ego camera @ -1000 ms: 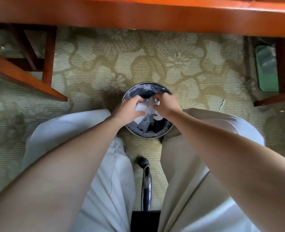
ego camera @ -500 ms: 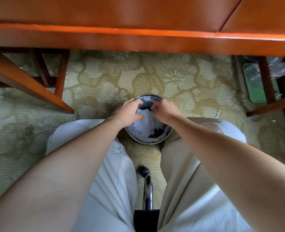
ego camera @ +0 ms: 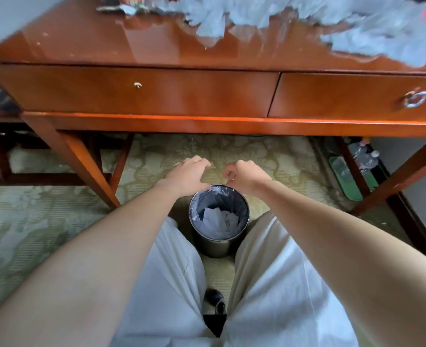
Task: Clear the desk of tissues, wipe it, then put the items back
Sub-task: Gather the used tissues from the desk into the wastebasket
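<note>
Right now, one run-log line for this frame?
step: clearing desk | left hand: open, empty | right hand: loosely curled, empty | bin: crumpled tissues inside | desk: tissue pile uncleared

I'm sitting in what looks like a hotel room or a bedroom, nothing like a workplace. Straight ahead at twelve o'clock there's a glossy red-brown wooden desk (ego camera: pixel 156 46) with two drawers (ego camera: pixel 181 93) in its front. The right one, at one o'clock, has a shiny ring pull (ego camera: pixel 415 98). From nine o'clock round to three, the floor is pale green carpet (ego camera: pixel 31 221) woven with big flowers. Between my knees stands a small round bin (ego camera: pixel 219 246) with a plastic liner and discarded tissues (ego camera: pixel 219 219) inside. At two o'clock, under the desk, a green tray (ego camera: pixel 340 171) sits on the floor with clear plastic bottles (ego camera: pixel 364 156) beside it. Loose tissues (ego camera: pixel 357 26) are strewn along the desk top.
</note>
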`<state>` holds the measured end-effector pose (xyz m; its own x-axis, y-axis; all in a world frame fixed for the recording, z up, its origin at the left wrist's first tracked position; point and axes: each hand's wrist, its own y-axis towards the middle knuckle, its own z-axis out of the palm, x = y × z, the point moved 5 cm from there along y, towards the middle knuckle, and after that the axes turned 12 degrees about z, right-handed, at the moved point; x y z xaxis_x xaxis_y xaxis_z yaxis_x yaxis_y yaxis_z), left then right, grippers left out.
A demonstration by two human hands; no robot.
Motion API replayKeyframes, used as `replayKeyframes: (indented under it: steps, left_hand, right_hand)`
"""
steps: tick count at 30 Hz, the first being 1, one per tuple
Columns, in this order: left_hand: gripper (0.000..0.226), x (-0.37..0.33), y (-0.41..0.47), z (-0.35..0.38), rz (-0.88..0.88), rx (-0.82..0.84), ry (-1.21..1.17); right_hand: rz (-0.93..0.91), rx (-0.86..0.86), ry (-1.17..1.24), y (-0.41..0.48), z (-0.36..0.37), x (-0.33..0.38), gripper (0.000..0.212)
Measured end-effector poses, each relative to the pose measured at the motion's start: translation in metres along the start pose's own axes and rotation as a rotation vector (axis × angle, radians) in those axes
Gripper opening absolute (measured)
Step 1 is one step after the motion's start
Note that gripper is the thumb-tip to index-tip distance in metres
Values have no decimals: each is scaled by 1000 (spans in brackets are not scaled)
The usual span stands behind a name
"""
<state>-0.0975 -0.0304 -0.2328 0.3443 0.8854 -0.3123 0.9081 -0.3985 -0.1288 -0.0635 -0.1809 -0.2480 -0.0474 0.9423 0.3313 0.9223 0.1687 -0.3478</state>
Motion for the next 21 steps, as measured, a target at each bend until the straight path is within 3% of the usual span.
replayKeyframes:
  steps: [9,21]
  left_hand:
    - [62,-41,-26,-98,63,-134,196]
    - [48,-32,19,-230,6,-370,165]
  right_hand:
    - [-106,-209,28,-57,-104,29,28]
    - [-91,-406,62,-26,-234,62,27]
